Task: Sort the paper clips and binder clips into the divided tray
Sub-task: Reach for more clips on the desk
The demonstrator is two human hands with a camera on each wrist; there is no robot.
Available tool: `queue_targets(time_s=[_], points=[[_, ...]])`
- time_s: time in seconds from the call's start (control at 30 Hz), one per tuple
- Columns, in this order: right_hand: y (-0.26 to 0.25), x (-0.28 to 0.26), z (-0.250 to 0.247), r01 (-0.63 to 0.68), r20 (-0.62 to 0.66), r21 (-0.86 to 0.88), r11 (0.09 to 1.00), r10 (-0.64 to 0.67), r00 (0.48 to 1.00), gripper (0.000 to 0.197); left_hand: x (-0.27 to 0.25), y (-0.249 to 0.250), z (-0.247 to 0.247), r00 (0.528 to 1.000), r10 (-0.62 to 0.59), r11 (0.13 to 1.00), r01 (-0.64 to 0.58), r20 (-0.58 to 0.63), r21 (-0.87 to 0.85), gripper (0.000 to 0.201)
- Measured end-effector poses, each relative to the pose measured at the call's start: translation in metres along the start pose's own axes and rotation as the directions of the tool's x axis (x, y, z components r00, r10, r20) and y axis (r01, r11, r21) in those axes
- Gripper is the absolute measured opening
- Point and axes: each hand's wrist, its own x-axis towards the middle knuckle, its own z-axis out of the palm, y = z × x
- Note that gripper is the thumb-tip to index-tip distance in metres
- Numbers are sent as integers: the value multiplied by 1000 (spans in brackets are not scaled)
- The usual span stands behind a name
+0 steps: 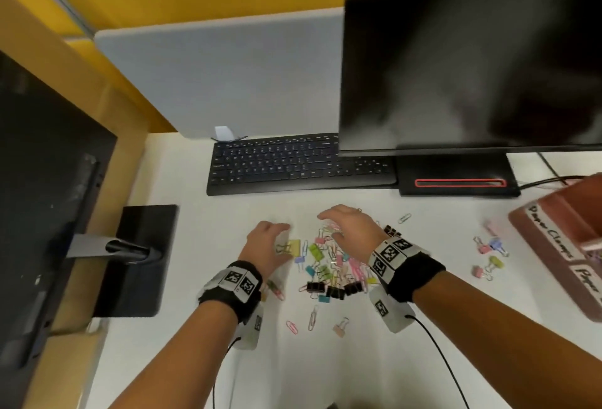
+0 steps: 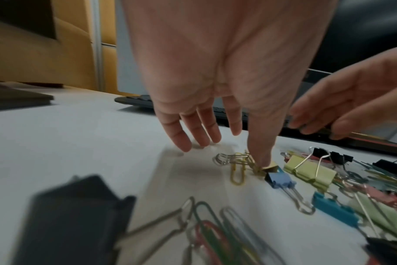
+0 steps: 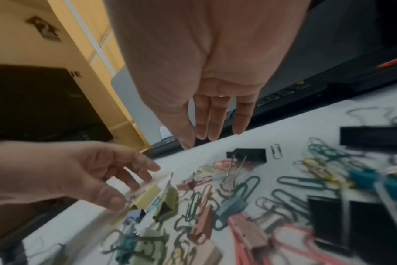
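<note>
A pile of coloured paper clips and binder clips [image 1: 329,262] lies on the white desk [image 1: 407,359], between my two hands. My left hand [image 1: 282,241] is at the pile's left edge with its fingers straight. Its thumb [image 2: 261,154] touches a yellow binder clip [image 1: 292,245]. My right hand [image 1: 329,226] hovers over the pile's far side, fingers [image 3: 213,125] straight and holding nothing. Three black binder clips [image 1: 335,291] sit at the pile's near edge. The brown divided tray [image 1: 534,229], with handwritten labels, stands at the right.
A few loose binder clips [image 1: 490,247] lie between the pile and the tray, and some paper clips [image 1: 312,317] lie nearer me. A black keyboard [image 1: 293,164] and monitor stand [image 1: 459,180] lie behind the pile. A second monitor's base [image 1: 140,259] is at the left.
</note>
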Motion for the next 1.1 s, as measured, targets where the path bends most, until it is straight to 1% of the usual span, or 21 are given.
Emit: queue_targets(time_s=[0.07, 0.13, 0.2, 0.27, 0.37, 0.43, 0.5, 0.53, 0.6, 0.67, 0.73, 0.77, 0.83, 0.93, 1.03, 1.1], points=[[-2, 14, 8, -18, 35, -126, 992, 23, 999, 45, 6, 2, 3, 997, 58, 998, -59, 41, 24, 55], [-1, 22, 15, -52, 56, -198, 979, 65, 996, 40, 10, 3, 5, 994, 99, 993, -102, 47, 64, 46], [0, 24, 21, -76, 50, -197, 978, 87, 995, 33, 14, 1, 5, 991, 121, 989, -126, 63, 83, 40], [2, 25, 26, -77, 43, -187, 979, 87, 995, 28, 15, -1, 4, 989, 133, 989, -136, 59, 53, 38], [1, 25, 28, -99, 72, -205, 974, 115, 991, 23, 14, -4, -5, 994, 94, 983, -103, -63, -150, 30], [-1, 23, 27, -146, 78, -198, 969, 164, 983, 20, 13, -8, -15, 992, 32, 974, -59, -125, -217, 36], [-2, 19, 26, -205, 51, -147, 968, 214, 975, 17, 12, -16, -21, 986, -13, 987, -14, -169, -161, 45], [-2, 17, 25, -229, 34, -121, 966, 235, 971, 16, 10, -20, -23, 980, -25, 992, 0, -197, -126, 45], [-2, 13, 25, -270, 17, -97, 958, 273, 962, 19, 3, -20, -24, 974, -7, 997, -10, -225, -73, 32], [-2, 12, 24, -294, 16, -130, 947, 299, 954, 18, -4, -15, -19, 987, 32, 999, -36, -155, -25, 23], [-4, 11, 22, -298, 17, -174, 938, 306, 952, 15, -7, -8, -11, 998, 22, 999, -23, -54, -26, 26], [-4, 10, 22, -299, 19, -170, 939, 306, 952, 15, -6, -5, -6, 1000, 15, 1000, -16, -27, -25, 26], [-2, 8, 21, -300, 11, -111, 947, 303, 953, 14, -2, 1, 1, 1000, 4, 1000, -5, -23, -10, 21], [6, 1, 15, -287, -101, 38, 957, 290, 952, 15, 4, 7, 4, 999, -28, 1000, 28, -16, -10, 9], [9, -6, 4, -215, -212, 146, 966, 243, 947, 15, 5, 10, 4, 1000, -17, 999, 16, 23, 28, 9], [8, -10, -3, -165, -261, 194, 967, 214, 941, 14, 3, 12, 2, 1000, -1, 1000, 1, 27, -21, 6]])
